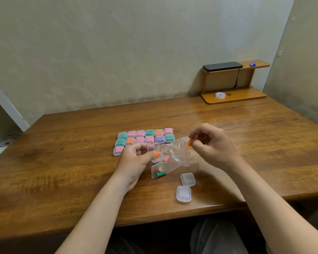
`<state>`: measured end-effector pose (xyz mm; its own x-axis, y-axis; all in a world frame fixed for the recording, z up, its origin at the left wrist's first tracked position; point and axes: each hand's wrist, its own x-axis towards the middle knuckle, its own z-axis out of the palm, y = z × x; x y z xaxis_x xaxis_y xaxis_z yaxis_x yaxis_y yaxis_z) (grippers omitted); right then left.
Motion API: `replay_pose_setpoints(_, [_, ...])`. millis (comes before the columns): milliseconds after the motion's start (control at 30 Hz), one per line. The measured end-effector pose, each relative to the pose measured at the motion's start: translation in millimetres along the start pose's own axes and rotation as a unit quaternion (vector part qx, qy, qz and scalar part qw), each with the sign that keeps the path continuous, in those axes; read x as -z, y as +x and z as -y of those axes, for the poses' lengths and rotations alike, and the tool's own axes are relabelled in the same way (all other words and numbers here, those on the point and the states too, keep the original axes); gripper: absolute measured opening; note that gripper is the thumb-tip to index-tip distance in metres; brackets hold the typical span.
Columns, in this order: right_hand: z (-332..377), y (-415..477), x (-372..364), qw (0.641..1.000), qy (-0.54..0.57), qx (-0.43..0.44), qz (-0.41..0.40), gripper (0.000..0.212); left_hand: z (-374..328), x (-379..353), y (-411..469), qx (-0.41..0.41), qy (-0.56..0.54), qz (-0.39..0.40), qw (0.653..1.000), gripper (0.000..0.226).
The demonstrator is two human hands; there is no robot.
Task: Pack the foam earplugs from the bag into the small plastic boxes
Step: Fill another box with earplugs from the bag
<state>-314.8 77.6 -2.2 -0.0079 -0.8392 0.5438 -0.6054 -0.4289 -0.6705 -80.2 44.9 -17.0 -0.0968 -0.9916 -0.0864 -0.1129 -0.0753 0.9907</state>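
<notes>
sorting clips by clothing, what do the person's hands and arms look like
The left arm and right arm are bare to the frame's edge, no sleeve in view. The left hand and right hand wear no gloves, and no ring, watch or bracelet shows.

Left hand (136, 158) holds open box (154, 153); right hand (212, 142) pinches orange earplug (190, 143).
</notes>
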Motion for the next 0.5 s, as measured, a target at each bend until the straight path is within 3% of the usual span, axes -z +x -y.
replay_pose_setpoints(167, [18, 1, 1, 0.997, -0.021, 0.078, -0.003, 0.018, -2, -7, -3, -0.011, -0.008, 0.005, 1.000, 0.015])
replay_pose_setpoints(367, [33, -2, -10, 0.988, -0.026, 0.132, 0.072, 0.018, -3, -10, -6, -0.021, 0.004, 0.022, 1.000, 0.011])
replay_pose_setpoints(500, [33, -5, -27, 0.986, -0.047, 0.126, 0.103, 0.018, -8, -15, -11, -0.021, 0.004, 0.051, 0.998, 0.013])
